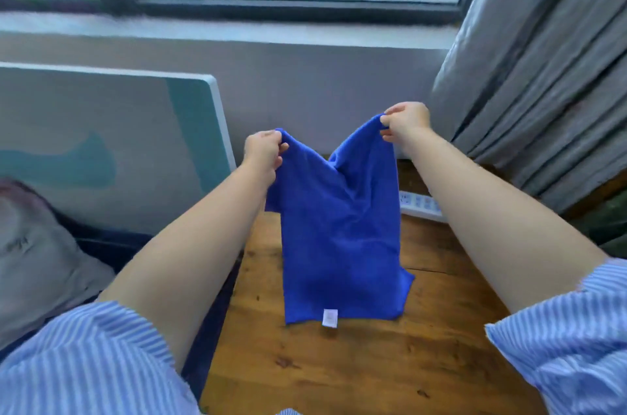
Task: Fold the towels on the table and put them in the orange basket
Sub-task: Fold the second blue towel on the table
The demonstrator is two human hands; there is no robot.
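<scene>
Towel [339, 238], blue, hangs over the wooden table [339, 374], held up by its two top corners. The left hand [263, 151] pinches the left corner between thumb and curled fingers, and the right hand [405, 123] pinches the right corner the same way, a little higher and farther from the camera. Between the hands the top edge sags into a deep V. The cloth falls in soft folds, and its lower edge appears to rest on or just above the tabletop; which of the two I cannot tell. A small white tag [329, 318] sits at the middle of that lower edge. Both forearms are bare, with striped blue-and-white sleeves [101, 346] pushed up near the elbows. A white power strip [419, 206] lies on the table behind the towel, partly hidden by the right arm. Left of the table a pale board [112, 143] with teal shapes leans against the wall, and a grey pillow [37, 255] lies in front of it. Grey curtains [543, 75] hang at the right, beside a dark-framed window [291, 4] with blurred greenery outside.
</scene>
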